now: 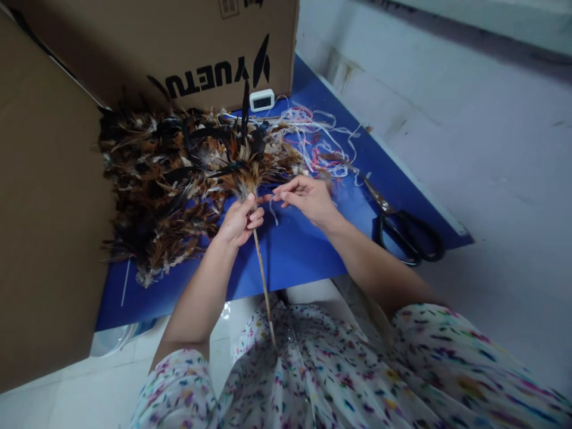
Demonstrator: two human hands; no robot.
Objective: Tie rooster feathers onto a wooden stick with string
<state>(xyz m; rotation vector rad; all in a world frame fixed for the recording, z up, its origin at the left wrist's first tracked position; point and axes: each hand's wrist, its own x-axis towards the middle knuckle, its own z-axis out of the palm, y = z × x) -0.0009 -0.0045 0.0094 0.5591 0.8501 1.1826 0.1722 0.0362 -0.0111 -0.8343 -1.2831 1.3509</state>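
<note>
My left hand [242,222] is closed around the top of a thin wooden stick [262,268], just under a tuft of brown and black feathers [245,170]. The stick slants down toward my lap. Beside it, my right hand [308,199] pinches a thin string [274,210] between thumb and fingertips. One end of the string dangles, pale, below the pinch; a reddish stretch runs toward the left hand. Where the string meets the stick is hidden by my left fingers.
A large pile of feathers [156,173] covers the left of the blue table [295,250]. Tangled white and pink strings [308,134] lie at the back right, with black-handled scissors [402,229] nearer. A small white digital display [261,100] stands before a cardboard box [201,36].
</note>
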